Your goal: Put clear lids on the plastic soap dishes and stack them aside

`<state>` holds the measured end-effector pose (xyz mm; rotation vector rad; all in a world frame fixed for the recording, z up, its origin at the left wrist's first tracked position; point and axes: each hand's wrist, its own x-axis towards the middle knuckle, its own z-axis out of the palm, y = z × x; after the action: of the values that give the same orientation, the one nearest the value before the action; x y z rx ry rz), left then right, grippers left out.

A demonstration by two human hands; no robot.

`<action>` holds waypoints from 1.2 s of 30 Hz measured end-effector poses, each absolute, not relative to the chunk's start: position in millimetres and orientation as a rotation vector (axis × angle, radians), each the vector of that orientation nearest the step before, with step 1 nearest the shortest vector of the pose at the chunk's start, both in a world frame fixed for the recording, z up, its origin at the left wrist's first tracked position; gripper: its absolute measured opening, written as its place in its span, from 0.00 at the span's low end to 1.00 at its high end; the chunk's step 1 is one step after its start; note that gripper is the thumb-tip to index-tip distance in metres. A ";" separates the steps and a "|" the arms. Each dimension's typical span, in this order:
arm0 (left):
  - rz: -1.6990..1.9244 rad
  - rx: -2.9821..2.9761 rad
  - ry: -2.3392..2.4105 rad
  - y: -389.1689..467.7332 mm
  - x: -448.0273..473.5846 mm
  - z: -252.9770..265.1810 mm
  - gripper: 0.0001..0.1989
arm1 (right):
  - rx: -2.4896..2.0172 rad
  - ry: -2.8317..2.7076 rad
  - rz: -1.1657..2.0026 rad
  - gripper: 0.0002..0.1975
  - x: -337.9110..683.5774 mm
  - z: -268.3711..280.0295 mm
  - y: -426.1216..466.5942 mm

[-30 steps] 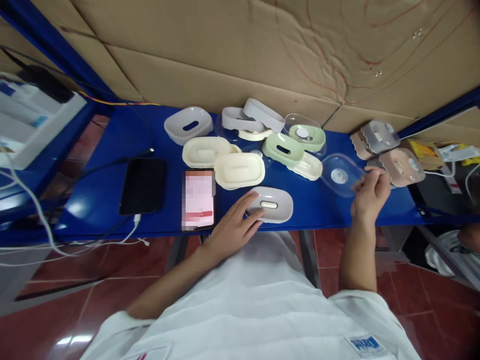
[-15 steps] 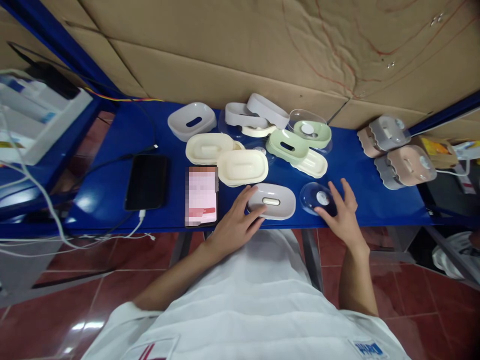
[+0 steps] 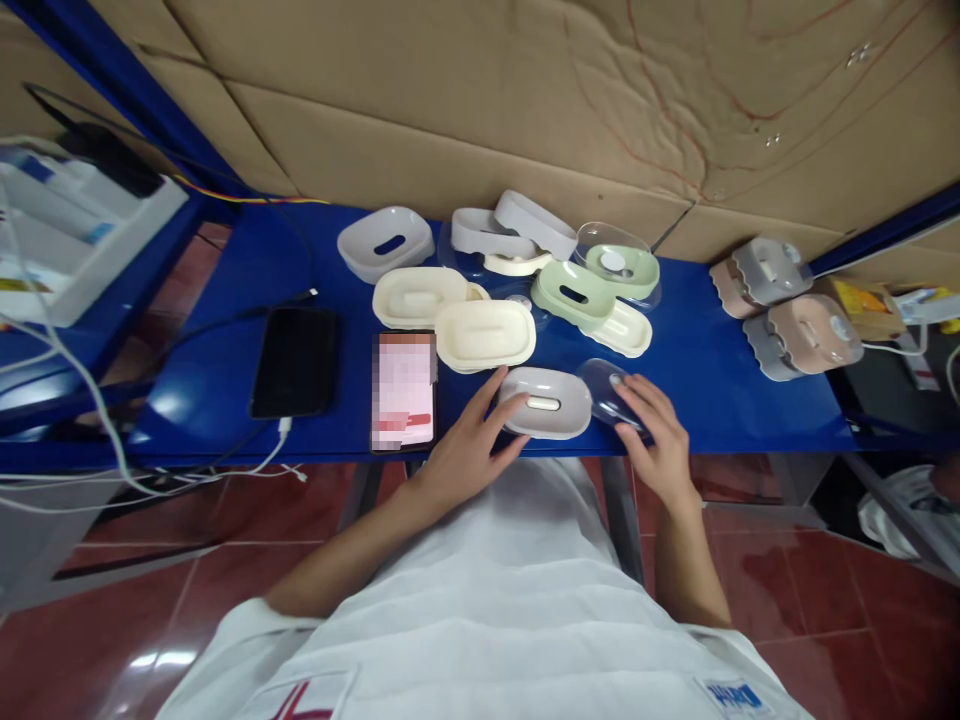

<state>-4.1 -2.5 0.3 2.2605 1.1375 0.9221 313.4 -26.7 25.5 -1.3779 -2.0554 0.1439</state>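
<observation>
Near the front edge of the table lies a pale grey oval soap dish (image 3: 566, 393) with a cream strip showing through its central slot. My left hand (image 3: 480, 430) grips its left end, thumb along the near side and fingers over the far rim. Just right of the dish, my right hand (image 3: 654, 430) holds a clear domed lid (image 3: 604, 385) with fingers on top and thumb at the near edge. The lid looks tilted, its left edge close to the dish. Cream trays (image 3: 486, 335) lie behind my left hand, and a green soap dish (image 3: 574, 290) sits farther back.
To the left are a lit phone (image 3: 403, 395) and a dark tablet-like device (image 3: 294, 362) on a white cable. More grey dishes (image 3: 386, 243) stand along the cardboard wall (image 3: 420, 120). Scalloped boxes (image 3: 814, 330) are stacked at the right of the blue table (image 3: 720, 390).
My right hand has moved left with the clear lid, now tilted and close to the grey dish. My left hand has shifted slightly, staying on the dish's left end.
</observation>
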 end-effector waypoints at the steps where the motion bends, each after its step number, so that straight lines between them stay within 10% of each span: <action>1: 0.925 2.225 1.134 -2.4 -4.0 -0.2 0.33 | -1.314 -2.107 0.175 0.27 304.2 25.6 -24.0; 20: 0.854 2.145 1.095 -1.0 -8.0 -5.1 0.40 | -1.067 -2.576 -0.036 0.28 270.9 23.7 -9.8; 36: 0.776 2.300 1.163 -3.2 -6.6 -0.9 0.24 | -2.180 -1.959 -0.319 0.35 481.3 25.6 118.3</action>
<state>-6.6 -3.2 -0.9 2.3003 1.1632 0.7762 481.3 118.3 25.6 -2.1802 -1.9589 -0.3194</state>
